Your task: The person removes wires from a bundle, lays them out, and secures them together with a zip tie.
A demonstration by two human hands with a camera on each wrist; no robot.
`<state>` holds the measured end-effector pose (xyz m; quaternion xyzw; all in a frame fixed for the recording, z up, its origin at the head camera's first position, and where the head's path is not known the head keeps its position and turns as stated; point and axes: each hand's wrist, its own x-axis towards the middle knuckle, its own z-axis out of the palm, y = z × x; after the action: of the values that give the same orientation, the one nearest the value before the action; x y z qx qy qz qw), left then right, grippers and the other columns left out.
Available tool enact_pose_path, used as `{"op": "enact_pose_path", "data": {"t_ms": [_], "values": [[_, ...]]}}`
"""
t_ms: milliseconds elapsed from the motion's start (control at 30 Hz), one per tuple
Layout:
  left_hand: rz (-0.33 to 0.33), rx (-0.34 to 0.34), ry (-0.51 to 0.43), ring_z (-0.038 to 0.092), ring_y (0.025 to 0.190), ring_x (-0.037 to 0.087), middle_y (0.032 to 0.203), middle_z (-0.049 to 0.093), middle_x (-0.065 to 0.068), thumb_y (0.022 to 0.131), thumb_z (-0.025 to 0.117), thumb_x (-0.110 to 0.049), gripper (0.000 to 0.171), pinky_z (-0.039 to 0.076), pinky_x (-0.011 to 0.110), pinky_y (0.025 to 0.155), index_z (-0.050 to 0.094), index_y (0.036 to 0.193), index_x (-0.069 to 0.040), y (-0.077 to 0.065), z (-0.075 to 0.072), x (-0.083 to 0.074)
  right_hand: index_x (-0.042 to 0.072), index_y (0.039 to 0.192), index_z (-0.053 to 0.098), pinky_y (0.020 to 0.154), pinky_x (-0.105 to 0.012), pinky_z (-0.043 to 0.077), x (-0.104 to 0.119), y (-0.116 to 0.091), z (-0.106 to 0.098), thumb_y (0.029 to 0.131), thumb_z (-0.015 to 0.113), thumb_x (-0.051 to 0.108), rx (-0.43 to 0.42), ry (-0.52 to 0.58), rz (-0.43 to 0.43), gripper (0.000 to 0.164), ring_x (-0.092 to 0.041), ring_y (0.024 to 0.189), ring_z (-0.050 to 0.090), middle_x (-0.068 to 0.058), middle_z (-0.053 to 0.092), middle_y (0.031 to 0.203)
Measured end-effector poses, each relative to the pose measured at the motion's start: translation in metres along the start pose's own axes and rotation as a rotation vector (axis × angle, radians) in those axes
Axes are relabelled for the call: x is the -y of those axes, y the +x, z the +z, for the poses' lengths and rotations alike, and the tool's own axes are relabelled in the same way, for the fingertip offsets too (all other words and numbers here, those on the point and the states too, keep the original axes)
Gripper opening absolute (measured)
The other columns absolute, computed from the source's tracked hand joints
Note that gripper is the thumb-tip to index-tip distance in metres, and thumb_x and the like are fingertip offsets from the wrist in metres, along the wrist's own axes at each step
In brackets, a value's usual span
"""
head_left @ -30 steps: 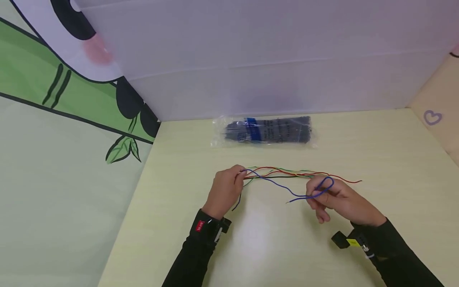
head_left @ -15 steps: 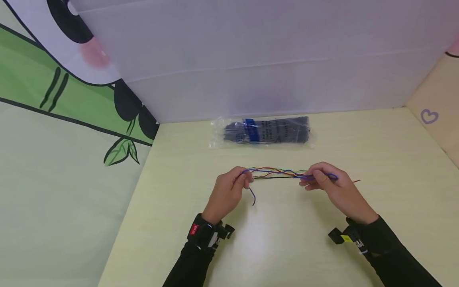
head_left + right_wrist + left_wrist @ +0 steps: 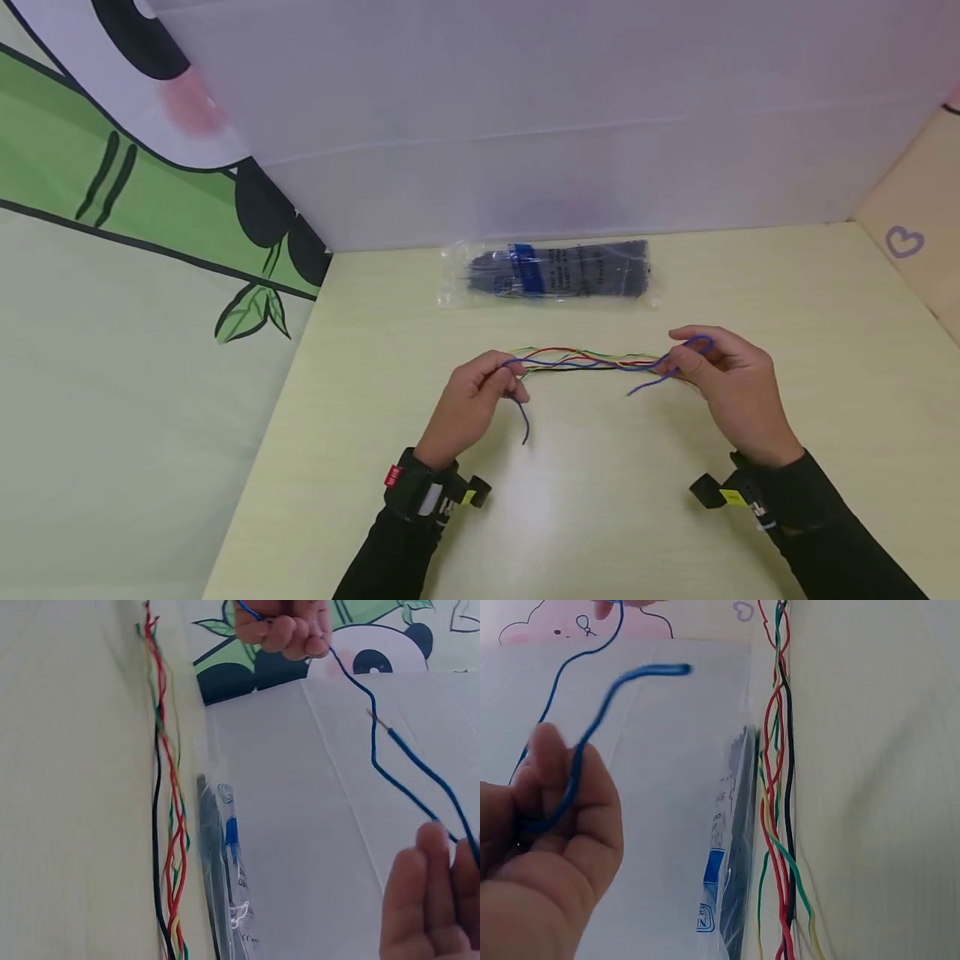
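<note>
A blue wire [image 3: 652,385] stretches between both hands above the table. My left hand [image 3: 471,400] pinches it near one end, and a short tail hangs below the fingers. My right hand [image 3: 738,392] pinches it farther along, where the wire bends into a loop; its other end sticks out toward the left. Bare copper shows at that end in the right wrist view. Under the blue wire, a loose bundle of wires [image 3: 169,795] in red, green, yellow and black lies lengthwise on the table, apart from both hands in the wrist views.
A clear plastic bag [image 3: 577,271] of thin dark strips, likely cable ties, lies behind the wires near the back wall [image 3: 555,183]. The pale tabletop [image 3: 555,517] extends in front of the hands. Printed panels stand at the left and right.
My right hand first brought the blue wire back over the bundle, then moved slightly right and back, its free end showing again. My left hand stays nearly in place.
</note>
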<state>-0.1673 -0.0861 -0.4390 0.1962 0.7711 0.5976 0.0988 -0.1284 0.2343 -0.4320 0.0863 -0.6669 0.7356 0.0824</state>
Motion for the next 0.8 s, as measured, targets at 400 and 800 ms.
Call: {"op": "enact_pose_path", "data": {"t_ms": [400, 800], "values": [[0.076, -0.258, 0.399, 0.045, 0.06, 0.011, 0.066, 0.055, -0.005, 0.094, 0.066, -0.027, 0.016, 0.035, 0.023, 0.056, 0.075, 0.084, -0.019, 0.002, -0.007, 0.003, -0.008, 0.113, 0.066, 0.046, -0.028, 0.021, -0.008, -0.002, -0.01, 0.099, 0.042, -0.009, 0.264, -0.1, -0.164, 0.027, -0.011, 0.051, 0.023, 0.001, 0.032, 0.062], [0.321, -0.473, 1.036, 0.062, 0.059, 0.014, 0.062, 0.064, -0.003, 0.094, 0.065, -0.039, 0.031, 0.04, 0.024, 0.048, 0.075, 0.077, -0.016, 0.004, -0.01, 0.018, 0.021, 0.05, 0.029, 0.049, -0.024, 0.008, -0.014, -0.004, -0.015, 0.092, 0.067, 0.023, -0.083, -1.232, -0.29, 0.057, -0.006, 0.045, 0.012, 0.009, 0.019, 0.048]]}}
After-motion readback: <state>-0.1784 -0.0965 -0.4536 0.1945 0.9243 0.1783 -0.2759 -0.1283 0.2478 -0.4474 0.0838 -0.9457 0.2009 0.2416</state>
